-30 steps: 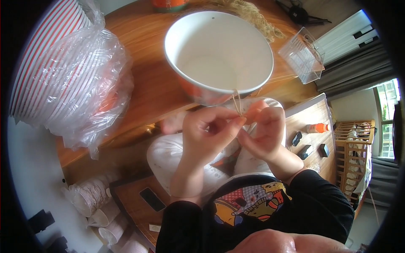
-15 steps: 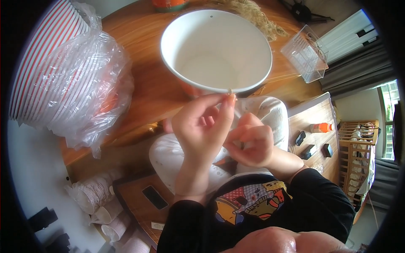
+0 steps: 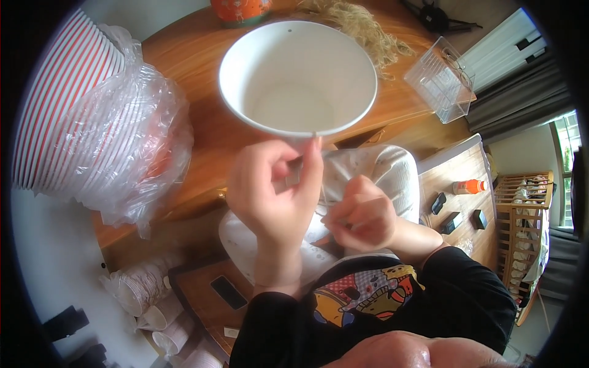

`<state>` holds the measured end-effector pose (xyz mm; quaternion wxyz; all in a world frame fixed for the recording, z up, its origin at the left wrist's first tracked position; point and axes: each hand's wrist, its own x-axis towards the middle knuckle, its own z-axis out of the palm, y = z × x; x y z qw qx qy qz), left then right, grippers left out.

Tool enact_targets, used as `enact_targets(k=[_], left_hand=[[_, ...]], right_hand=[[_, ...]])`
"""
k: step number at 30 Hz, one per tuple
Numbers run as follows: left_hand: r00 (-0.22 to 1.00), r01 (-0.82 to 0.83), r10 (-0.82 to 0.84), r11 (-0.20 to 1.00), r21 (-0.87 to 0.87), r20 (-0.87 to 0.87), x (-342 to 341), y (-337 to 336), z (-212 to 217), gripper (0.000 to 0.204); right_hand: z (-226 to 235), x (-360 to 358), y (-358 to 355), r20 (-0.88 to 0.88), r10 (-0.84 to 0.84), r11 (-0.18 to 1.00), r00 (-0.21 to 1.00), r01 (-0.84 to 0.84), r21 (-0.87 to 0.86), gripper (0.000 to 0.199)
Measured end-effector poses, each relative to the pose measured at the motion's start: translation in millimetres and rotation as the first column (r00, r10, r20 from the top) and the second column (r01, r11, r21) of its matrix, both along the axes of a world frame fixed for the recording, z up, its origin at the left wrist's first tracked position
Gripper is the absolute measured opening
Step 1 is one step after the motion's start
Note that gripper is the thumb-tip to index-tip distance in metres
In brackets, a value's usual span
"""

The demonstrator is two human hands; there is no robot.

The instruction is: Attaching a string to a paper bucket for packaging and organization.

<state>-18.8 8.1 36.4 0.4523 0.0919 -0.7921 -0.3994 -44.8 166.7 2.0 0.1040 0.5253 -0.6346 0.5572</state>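
A large white paper bucket (image 3: 297, 80) stands on the wooden table, its open mouth tilted toward me. My left hand (image 3: 270, 190) is raised at its near rim, thumb and forefinger pinched together. Something tiny shows at their tips, too small to name. Lower and to the right, my right hand (image 3: 365, 214) hovers over my lap in white trousers (image 3: 392, 165). Its fingers are curled in and blurred by motion, so what they hold, if anything, is hidden. The two hands are apart.
Striped paper buckets (image 3: 67, 104), stacked in clear plastic (image 3: 132, 129), stand at left. Behind are an orange container (image 3: 240, 12), straw-coloured fibre (image 3: 362, 30) and a clear basket (image 3: 443, 86). A side table at right holds an orange bottle (image 3: 469, 186). A phone (image 3: 229, 292) lies lower left.
My left hand has shifted left, still pinched. My right hand stays near its place with its curled fingers moving. The bucket appears farther left in the view, and more of the orange container shows.
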Motion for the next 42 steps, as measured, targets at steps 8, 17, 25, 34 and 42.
enact_targets(k=[8,17,25,34,42], left_hand=[[0.995,-0.096,0.083,0.939,-0.329,-0.053,-8.4,-7.4,0.2,0.024],[0.993,-0.005,-0.037,0.940,-0.342,-0.116,-1.0,-23.9,-15.8,0.014],[0.906,0.353,-0.409,0.872,-0.340,-0.108,20.7,-40.3,-8.9,0.020],[0.520,0.830,-0.845,0.534,-0.161,-0.124,38.6,-62.2,-16.0,0.013],[0.312,0.949,-0.743,0.211,0.236,-0.592,15.4,-52.9,-58.4,0.008]], right_hand=[[17.4,9.9,5.8,0.019,0.280,0.959,0.960,-0.281,0.025,0.027],[92.6,-4.9,42.7,0.252,0.845,0.534,0.471,-0.734,-0.419,0.008],[146.2,-42.5,85.0,-0.106,0.360,0.893,0.927,-0.376,-0.247,0.013],[138.2,-45.3,77.3,0.025,-0.078,0.958,0.997,0.068,0.280,0.017],[108.2,-46.3,77.9,0.456,0.316,0.939,0.832,-0.344,-0.024,0.010]])
